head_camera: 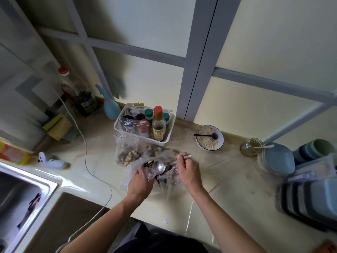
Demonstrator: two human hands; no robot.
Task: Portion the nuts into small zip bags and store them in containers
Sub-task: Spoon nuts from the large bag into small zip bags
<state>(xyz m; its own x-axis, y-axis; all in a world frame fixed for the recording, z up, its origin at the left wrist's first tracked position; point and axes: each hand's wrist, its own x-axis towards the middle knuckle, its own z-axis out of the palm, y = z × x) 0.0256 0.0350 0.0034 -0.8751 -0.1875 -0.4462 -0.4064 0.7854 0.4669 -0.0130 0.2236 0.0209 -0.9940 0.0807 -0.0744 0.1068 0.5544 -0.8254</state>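
Countertop (228, 189), spoon (160, 168) over nut bag (164, 177) (right hand (188, 172))

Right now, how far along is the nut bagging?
Early to midway. Done: one filled zip bag of nuts stands on the counter against the white basket. In hand: left hand grips the clear bag of mixed nuts while right hand holds the metal spoon inside it. Left: more portions, then storing; the blue containers sit stacked at the right, none holding bags that I can see.
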